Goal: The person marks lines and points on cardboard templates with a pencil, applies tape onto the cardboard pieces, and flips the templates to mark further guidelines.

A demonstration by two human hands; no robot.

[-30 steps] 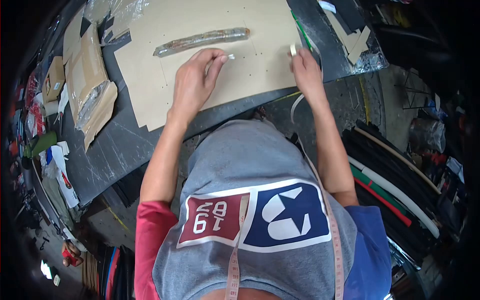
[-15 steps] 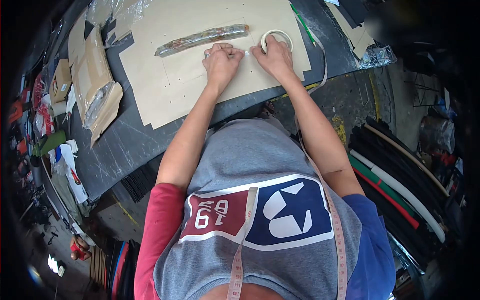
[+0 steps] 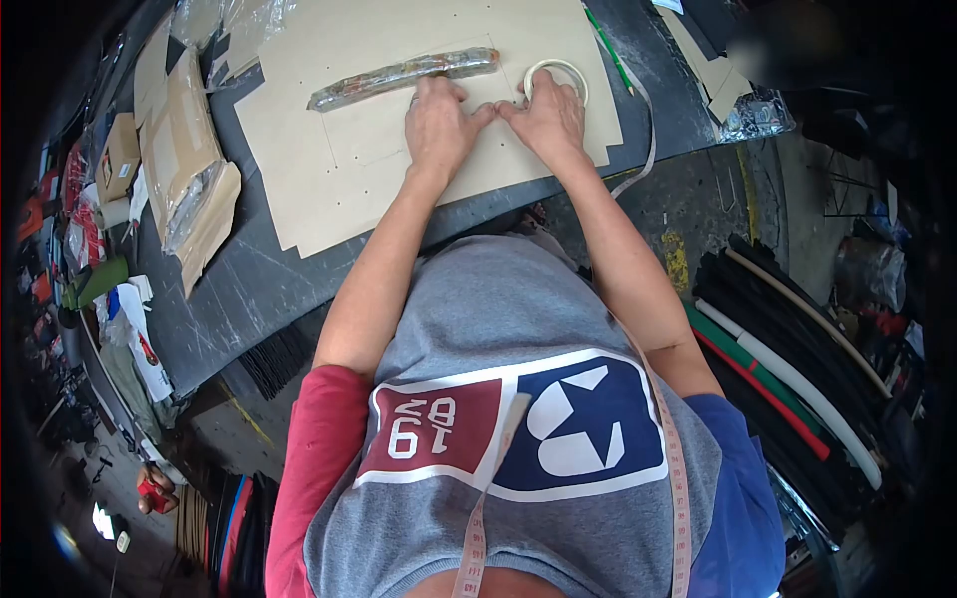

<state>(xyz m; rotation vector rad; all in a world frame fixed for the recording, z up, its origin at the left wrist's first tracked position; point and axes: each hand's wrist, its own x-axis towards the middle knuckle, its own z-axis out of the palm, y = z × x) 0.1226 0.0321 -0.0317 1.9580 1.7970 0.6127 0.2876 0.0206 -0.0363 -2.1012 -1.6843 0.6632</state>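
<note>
My left hand (image 3: 442, 125) lies on a large sheet of tan paper (image 3: 384, 194), fingers stretched forward to the near side of a long plastic-wrapped bundle (image 3: 404, 78). Its thumb points right and meets the thumb of my right hand (image 3: 546, 120). Around the fingers of my right hand is a roll of pale masking tape (image 3: 560, 65), held against the sheet. Whatever lies under the two thumbs is hidden. Pencil lines and small dots mark the paper.
A green pencil (image 3: 610, 52) and a measuring tape (image 3: 653, 140) lie right of the sheet on the dark table (image 3: 234, 319). Wrapped cardboard (image 3: 184, 140) sits at left. Fabric rolls (image 3: 788, 359) stand at right. Another person (image 3: 157, 490) is far off at lower left.
My left hand's fingers have gone from a pinch to stretched forward, nearer the bundle. The thumbs have come together, covering a small white piece seen between them before.
</note>
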